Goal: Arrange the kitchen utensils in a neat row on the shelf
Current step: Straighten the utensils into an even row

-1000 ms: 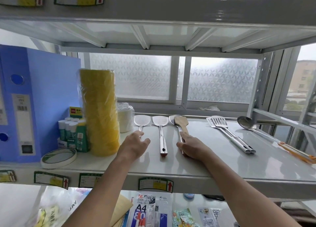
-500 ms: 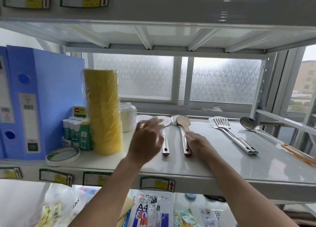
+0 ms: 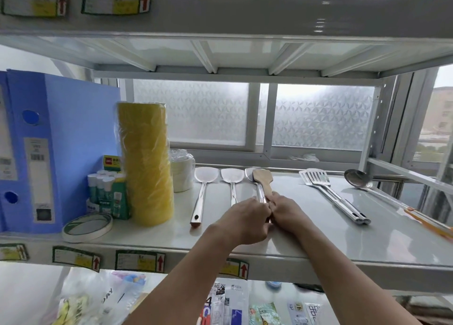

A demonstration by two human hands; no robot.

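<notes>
On the white shelf [image 3: 318,231] lie two steel spatulas [image 3: 205,177] [image 3: 231,176] side by side, blades toward the window. A third steel spatula [image 3: 249,174] lies to their right, with a wooden spatula [image 3: 262,177] overlapping its blade. My left hand [image 3: 245,220] curls over the third steel spatula's handle and hides the second spatula's lower handle. Pressed against it, my right hand [image 3: 285,212] grips the wooden spatula's handle. Farther right lie two slotted turners [image 3: 316,177] stacked at an angle, and a ladle [image 3: 358,179] with an orange handle.
Blue binders [image 3: 63,153], glue sticks [image 3: 103,190], a tall yellow tape stack [image 3: 144,163], white rolls [image 3: 182,173] and a flat tape roll [image 3: 87,226] fill the shelf's left end. An upper shelf [image 3: 220,16] hangs overhead. Packaged stationery lies on the level below.
My left hand left the leftmost spatula, swung right and now meets my right hand at the third steel spatula and the wooden one. The leftmost spatula's handle is uncovered.
</notes>
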